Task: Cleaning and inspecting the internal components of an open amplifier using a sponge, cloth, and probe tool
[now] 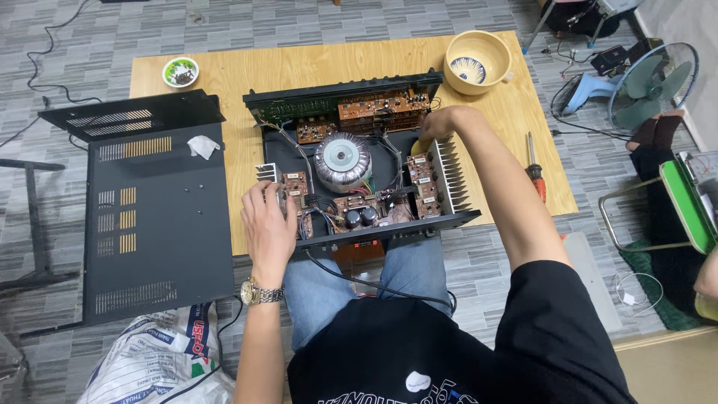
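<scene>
Inside the open amplifier (359, 172), both hands' fingers.

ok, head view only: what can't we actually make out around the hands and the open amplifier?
- Right hand: its fingers curl down into the amplifier, hiding most of a yellow object; grip unclear.
- Left hand: covers the left heatsink and the board edge; contact unclear.
- Small bowl: contents too small to identify.
- Screwdriver: partly hidden behind the right forearm.
</scene>
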